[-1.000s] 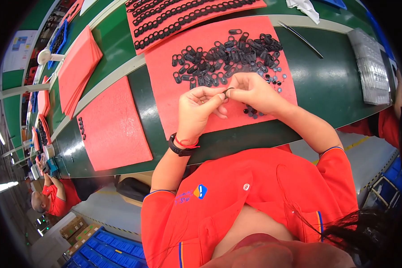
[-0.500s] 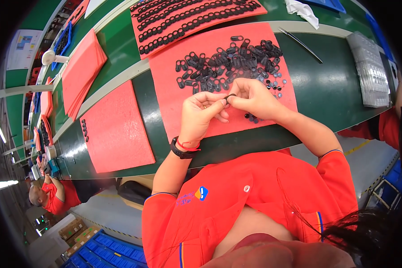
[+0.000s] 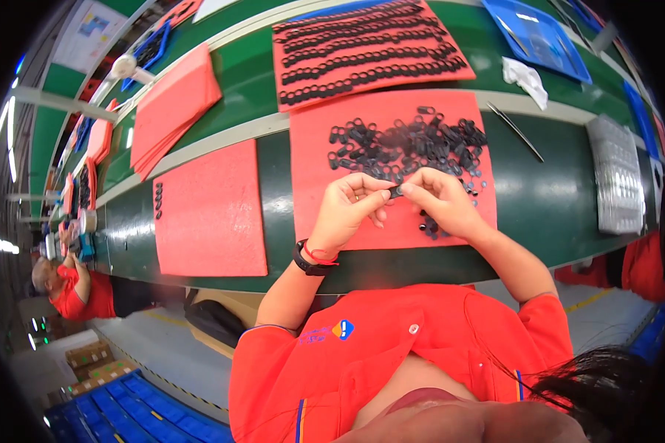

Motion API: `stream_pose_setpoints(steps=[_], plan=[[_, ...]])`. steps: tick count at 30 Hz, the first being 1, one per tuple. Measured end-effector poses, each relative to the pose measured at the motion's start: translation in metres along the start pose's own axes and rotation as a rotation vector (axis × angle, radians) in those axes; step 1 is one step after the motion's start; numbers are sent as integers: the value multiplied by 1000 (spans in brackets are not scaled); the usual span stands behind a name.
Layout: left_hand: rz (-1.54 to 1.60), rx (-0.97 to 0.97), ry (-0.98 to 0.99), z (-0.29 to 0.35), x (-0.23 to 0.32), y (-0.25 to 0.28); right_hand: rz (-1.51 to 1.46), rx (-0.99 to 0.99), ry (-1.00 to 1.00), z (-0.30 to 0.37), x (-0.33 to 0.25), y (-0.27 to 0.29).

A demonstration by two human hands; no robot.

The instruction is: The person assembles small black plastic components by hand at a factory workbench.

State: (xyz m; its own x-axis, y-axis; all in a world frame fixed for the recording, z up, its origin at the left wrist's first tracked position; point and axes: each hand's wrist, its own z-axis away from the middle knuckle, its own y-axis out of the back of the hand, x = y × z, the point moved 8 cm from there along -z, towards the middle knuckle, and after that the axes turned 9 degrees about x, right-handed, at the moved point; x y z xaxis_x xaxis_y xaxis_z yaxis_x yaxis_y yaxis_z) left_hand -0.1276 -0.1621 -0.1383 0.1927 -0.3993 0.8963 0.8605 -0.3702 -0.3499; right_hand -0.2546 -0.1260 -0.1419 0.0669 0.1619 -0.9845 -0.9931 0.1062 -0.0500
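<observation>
Between the fingertips of both hands is a small black oblong part [image 3: 395,192] with a ring-like end. My left hand [image 3: 347,207] pinches it from one side with thumb and forefinger, the other fingers curled. My right hand [image 3: 443,203] grips its other side, thumb and forefinger together. Both hands hover over a pink foam sheet [image 3: 318,229]. Just beyond them lies a loose heap of black oblong parts [image 3: 414,144]. Small round grey and black pieces [image 3: 430,225] lie beside and partly beneath my right hand; others lie near the heap's right edge.
Rows of black parts cover a farther pink sheet [image 3: 369,55]. Another pink sheet [image 3: 210,221] at left carries several parts. Tweezers [image 3: 516,133], clear plastic trays [image 3: 617,177], a white cloth [image 3: 525,81] and a blue tray [image 3: 536,37] are to the right. A co-worker [image 3: 81,288] is at far left.
The view has shifted, so the table sits lower and farther right in the picture. Both hands still hold the black part together, which now shows more between the fingertips.
</observation>
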Motion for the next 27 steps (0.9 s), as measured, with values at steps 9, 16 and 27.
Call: stream_pose_setpoints(steps=[9,16,27], plan=[[-273,461,-329,30,89,131,-174,7,-168,-3,5,8],[-538,1133,-473,81,133,355,-90,-50,-110,-3,-1,1],[-712,1553,-360,158,126,488,13,-116,-42,4,2,-13]])
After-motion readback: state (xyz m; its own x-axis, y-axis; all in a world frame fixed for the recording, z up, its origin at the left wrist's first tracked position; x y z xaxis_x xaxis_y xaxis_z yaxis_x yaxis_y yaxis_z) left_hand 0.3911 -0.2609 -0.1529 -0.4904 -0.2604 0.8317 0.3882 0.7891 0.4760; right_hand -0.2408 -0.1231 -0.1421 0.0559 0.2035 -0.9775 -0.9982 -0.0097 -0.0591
